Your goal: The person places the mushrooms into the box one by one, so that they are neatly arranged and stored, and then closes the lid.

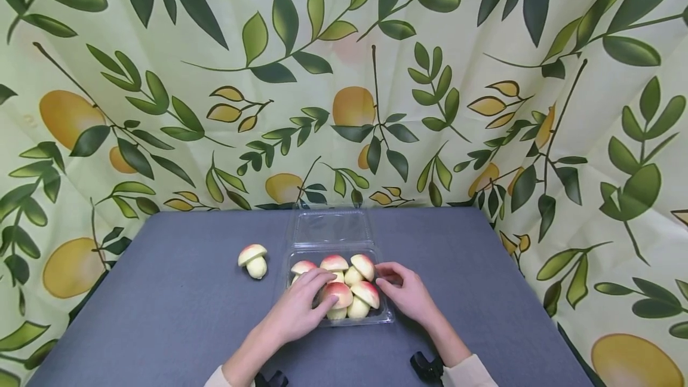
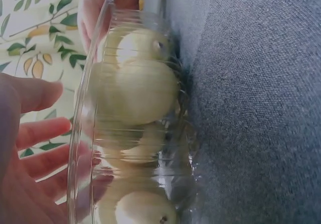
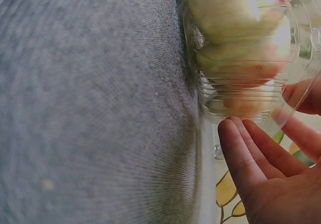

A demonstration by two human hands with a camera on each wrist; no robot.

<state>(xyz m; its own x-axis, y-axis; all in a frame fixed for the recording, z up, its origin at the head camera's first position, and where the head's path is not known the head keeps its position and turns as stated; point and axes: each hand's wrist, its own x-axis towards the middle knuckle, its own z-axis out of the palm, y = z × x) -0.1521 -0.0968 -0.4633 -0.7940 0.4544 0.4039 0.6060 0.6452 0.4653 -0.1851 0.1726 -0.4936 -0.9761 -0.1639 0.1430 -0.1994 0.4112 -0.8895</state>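
Observation:
A clear plastic clamshell box stands on the table, its lid folded back. Inside are several mushroom-shaped pieces with pale stems and red-tinged caps. My left hand reaches over the box's left side, fingers spread loosely above the caps and thumb by the nearest front one. In the left wrist view its thumb and fingers are apart, with nothing between them. My right hand is at the right wall; in the right wrist view its straight fingertips are right at the box, thumb near the rim.
One more mushroom-shaped piece lies on the grey cloth-covered table, left of the box. Leaf-and-fruit patterned fabric hangs behind the table and along both sides. Black straps are at the wrists.

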